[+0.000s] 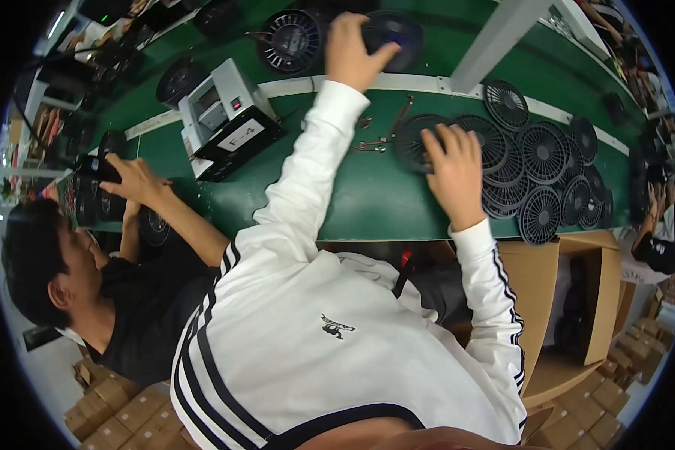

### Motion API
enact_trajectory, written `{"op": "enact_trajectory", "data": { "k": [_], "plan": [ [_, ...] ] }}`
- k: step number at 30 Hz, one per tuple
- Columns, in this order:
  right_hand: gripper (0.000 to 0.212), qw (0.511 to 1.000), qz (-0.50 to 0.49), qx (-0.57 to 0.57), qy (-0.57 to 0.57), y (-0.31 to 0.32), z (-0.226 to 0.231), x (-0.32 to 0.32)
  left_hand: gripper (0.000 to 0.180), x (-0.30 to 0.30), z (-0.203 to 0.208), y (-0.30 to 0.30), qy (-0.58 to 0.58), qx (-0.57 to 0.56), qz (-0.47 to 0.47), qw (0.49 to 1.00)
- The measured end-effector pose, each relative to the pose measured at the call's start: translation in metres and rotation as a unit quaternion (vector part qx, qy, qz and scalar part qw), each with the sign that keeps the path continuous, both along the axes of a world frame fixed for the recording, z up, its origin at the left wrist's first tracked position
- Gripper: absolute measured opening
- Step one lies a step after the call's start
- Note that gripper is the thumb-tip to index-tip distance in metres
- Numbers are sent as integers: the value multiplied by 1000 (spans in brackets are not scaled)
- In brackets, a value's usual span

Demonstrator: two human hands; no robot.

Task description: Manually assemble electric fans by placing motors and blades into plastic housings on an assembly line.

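Observation:
My left hand (355, 58) reaches across to the far part of the bench, thumb and fingers spread. Its thumb lies over the near left part of a dark round fan piece (405, 49) with a bluish middle, which looks blurred. Left of that hand stands a black round fan (292, 41) with radial ribs. My right hand (455, 169) is open, its fingers apart over the right part of a black round fan grille (411, 146), slightly blurred. A firm grip on it does not show. Several more black grilles (544, 154) lie overlapping to the right.
A black and light-grey box device (236, 127) with a red switch stands left on the green bench (315, 206). Small wires (371, 146) lie mid-bench. A grey post (495, 49) rises behind. At left, a co-worker's hand (139, 182) is near black parts. An open carton (536, 300) stands lower right.

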State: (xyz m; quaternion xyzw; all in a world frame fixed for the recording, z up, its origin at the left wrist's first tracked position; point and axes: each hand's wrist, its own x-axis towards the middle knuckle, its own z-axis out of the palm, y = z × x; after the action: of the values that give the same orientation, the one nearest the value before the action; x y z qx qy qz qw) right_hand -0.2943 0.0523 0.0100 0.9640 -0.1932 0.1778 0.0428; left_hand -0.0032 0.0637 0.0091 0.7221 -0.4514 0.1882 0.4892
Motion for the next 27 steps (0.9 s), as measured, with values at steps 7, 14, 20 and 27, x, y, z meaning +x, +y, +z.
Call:
{"op": "enact_trajectory", "data": {
  "k": [7,14,20,27],
  "plan": [
    [83,972,59,228,-18,80,8,-38,59,63,-1,47,58,101,47,992],
    [95,973,-33,227,-30,85,-5,-37,60,18,1,73,186,22,-54,981],
    [98,976,33,208,50,73,4,-59,46,-85,31,192,473,-169,-263,824],
    [101,972,4,234,10,63,7,-61,57,-121,-30,271,767,-253,-310,501]
  ]
}}
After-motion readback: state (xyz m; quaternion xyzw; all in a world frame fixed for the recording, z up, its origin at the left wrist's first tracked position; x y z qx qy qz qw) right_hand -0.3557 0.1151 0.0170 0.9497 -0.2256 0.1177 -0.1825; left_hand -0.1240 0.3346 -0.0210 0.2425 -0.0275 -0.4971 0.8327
